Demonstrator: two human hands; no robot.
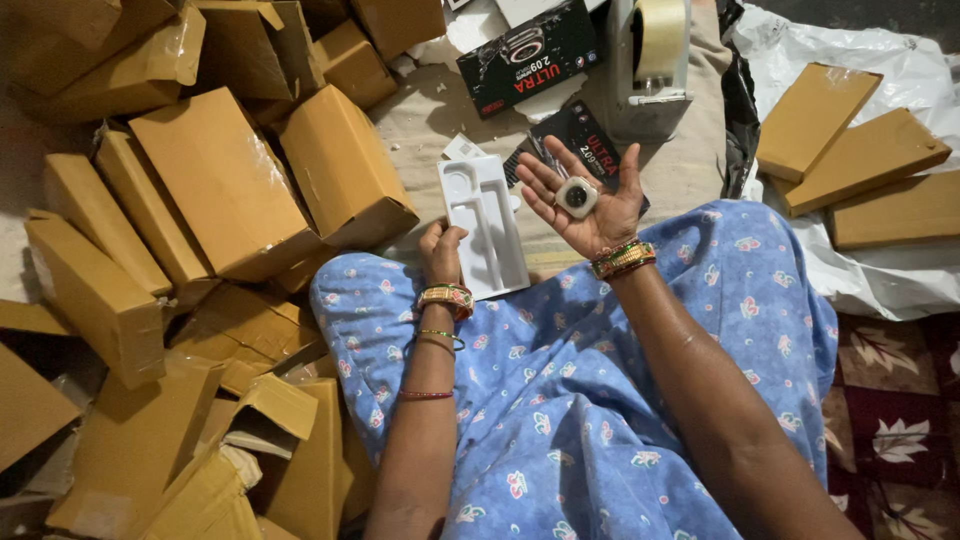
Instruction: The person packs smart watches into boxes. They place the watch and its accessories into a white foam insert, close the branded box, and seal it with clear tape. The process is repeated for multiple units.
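Cardboard boxes (pixel 225 190) crowd beside the white tray (pixel 485 225) and tape dispenser (pixel 650 65).

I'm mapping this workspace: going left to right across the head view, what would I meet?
Pile of brown cardboard boxes → left hand → white plastic tray → right hand with small square device → flat brown boxes.

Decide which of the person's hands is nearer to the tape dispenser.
Right. The right hand, palm up with a small square device on it, lies just below the tape dispenser; the left hand holds the white tray, farther away.
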